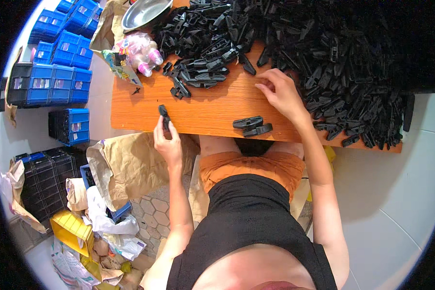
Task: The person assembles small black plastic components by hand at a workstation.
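Observation:
My left hand (168,145) pinches a small, long black plastic part (164,114) upright between thumb and fingers, at the table's near edge. My right hand (281,96) is over the table at the edge of a large pile of similar black plastic parts (324,43). Its fingers are slightly curled, thumb apart, and nothing shows between them. One loose black part (247,64) lies just beyond its fingertips. Between my hands, two black parts (252,125) lie side by side near the front edge. A smaller heap of black parts (198,63) spreads across the table's far middle.
On the wooden table (145,108) are a metal bowl (145,13) and a clear bag of pink-capped bottles (142,53), at the far left. Blue crates (58,83) are stacked left. An open brown paper sack (130,164) stands below the table edge, near a yellow crate (72,232).

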Motion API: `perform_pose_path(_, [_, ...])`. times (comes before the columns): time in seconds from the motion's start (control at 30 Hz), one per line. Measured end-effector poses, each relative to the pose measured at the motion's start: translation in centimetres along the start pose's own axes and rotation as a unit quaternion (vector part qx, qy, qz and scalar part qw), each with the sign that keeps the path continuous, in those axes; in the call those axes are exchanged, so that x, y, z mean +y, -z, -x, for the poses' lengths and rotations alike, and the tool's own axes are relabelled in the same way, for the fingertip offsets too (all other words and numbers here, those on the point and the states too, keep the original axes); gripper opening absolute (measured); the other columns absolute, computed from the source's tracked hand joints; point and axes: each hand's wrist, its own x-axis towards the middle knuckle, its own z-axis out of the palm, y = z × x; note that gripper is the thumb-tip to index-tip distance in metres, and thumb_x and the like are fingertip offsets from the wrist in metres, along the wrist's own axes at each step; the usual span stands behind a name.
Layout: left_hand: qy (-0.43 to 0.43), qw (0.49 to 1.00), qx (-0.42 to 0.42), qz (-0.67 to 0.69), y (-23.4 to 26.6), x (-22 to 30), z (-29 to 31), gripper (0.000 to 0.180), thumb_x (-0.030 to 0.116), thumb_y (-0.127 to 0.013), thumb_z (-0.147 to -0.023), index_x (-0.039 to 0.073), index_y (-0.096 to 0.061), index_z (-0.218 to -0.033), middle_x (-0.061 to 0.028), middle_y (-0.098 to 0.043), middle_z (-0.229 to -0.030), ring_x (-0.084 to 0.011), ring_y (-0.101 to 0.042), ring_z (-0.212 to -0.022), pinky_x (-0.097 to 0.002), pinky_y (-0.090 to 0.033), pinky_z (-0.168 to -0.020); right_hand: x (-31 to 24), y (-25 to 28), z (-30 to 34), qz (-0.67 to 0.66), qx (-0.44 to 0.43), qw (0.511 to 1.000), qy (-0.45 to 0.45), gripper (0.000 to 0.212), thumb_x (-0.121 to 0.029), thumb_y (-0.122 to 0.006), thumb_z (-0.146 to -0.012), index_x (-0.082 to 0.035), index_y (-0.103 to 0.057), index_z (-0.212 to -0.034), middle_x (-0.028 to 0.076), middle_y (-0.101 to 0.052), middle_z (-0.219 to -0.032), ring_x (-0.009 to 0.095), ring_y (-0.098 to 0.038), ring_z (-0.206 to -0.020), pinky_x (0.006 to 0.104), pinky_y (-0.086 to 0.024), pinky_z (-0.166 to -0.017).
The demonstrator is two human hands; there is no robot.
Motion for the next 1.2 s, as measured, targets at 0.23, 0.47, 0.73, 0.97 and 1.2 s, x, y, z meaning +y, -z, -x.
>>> perform_pose_path(0.23, [0.062,0.994,-0.092,0.026,-0.2,0.8,-0.7,0.032,0.009,-0.062,-0.088,0.003,-0.06,-0.12,-0.0112,-0.063,-0.1,-0.0191,-0.063,-0.085,-0.0309,-0.049,-0.076,-1.7,-2.6,0.0,-0.002,-0.107,0.993,0.05,0.017,-0.009,-0.066,-0.085,0.003,-0.063,-0.096,0.012,-0.062,-0.089,0.02,-0.064,-0.076,0.0303,-0.051,-0.068])
perform_pose_path(0.47, [-0.182,0.975,-0.125,0.011,-1.1,-2.3,-7.7,0.032,0.001,-0.055,-0.089,0.002,-0.058,-0.122,-0.0203,-0.062,-0.105,-0.0359,-0.06,-0.094,-0.0397,-0.048,-0.081,-1.5,-4.4,0.7,-0.054,-0.156,0.984,0.061,0.017,-0.008,-0.066,-0.083,0.004,-0.062,-0.095,0.016,-0.062,-0.09,0.027,-0.065,-0.08,0.0341,-0.053,-0.072])
perform_pose_path(0.73, [-0.031,0.963,-0.247,0.101,-0.4,5.2,0.1,0.034,-0.001,-0.058,-0.087,0.003,-0.06,-0.121,-0.0202,-0.062,-0.101,-0.0339,-0.063,-0.088,-0.0381,-0.05,-0.078,-2.1,-2.2,2.7,-0.055,-0.181,0.982,0.004,0.024,-0.02,-0.066,-0.086,0.002,-0.064,-0.097,0.015,-0.061,-0.089,0.03,-0.063,-0.082,0.0356,-0.05,-0.074])
perform_pose_path(0.97, [-0.132,0.93,-0.285,0.193,-5.0,8.3,-0.5,0.034,-0.005,-0.057,-0.085,0.0,-0.06,-0.119,-0.0212,-0.06,-0.107,-0.0364,-0.059,-0.097,-0.0385,-0.048,-0.084,-3.7,0.4,7.5,-0.037,-0.226,0.973,0.002,0.031,-0.025,-0.061,-0.089,0.0,-0.064,-0.108,0.016,-0.06,-0.099,0.031,-0.06,-0.093,0.0378,-0.048,-0.083])
perform_pose_path(1.2, [-0.082,0.908,-0.344,0.226,-5.9,9.8,-0.6,0.035,-0.001,-0.062,-0.084,0.003,-0.06,-0.119,-0.0165,-0.05,-0.116,-0.0308,-0.06,-0.095,-0.0351,-0.052,-0.077,-0.9,-1.7,3.4,0.003,0.027,1.0,-0.006,0.03,-0.013,-0.066,-0.084,-0.001,-0.058,-0.109,0.016,-0.059,-0.096,0.033,-0.059,-0.091,0.0399,-0.048,-0.08])
